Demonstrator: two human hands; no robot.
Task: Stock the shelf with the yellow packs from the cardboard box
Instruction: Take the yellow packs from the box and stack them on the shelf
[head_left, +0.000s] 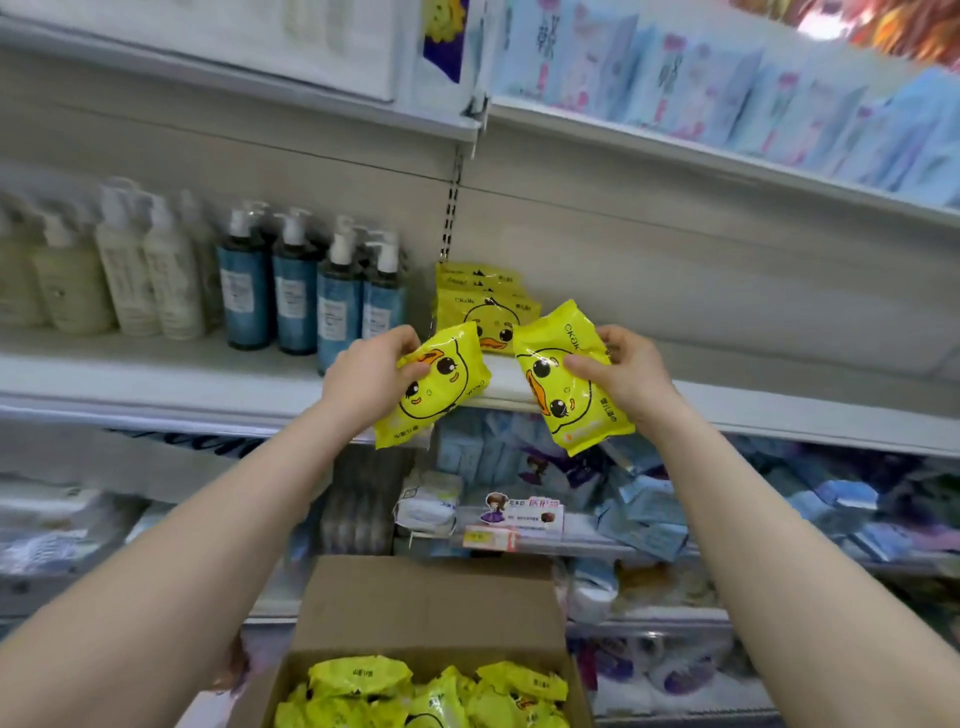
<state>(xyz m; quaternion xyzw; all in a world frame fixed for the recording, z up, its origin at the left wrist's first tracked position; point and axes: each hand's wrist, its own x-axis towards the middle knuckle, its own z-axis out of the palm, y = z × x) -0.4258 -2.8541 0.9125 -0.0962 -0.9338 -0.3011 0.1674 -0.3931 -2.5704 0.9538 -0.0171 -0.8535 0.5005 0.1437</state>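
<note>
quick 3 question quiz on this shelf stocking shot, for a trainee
1. True or false: the left hand holds a pack and the right hand holds none.
2. The stacked packs on the shelf stand: A right of the blue bottles; B left of them; C on the top shelf.
3. Fill in: the loose packs in the box are ____ in colour.
Key: 1 false; 2 A; 3 yellow.

A white shelf (156, 374) is shown at mid height. Cream pump bottles (130, 270) are stood upright in rows at its left end, with blue pump bottles (311, 301) just beside them. Further right, yellow packs (475, 304) printed with a duck face are stacked toward the back.
</note>
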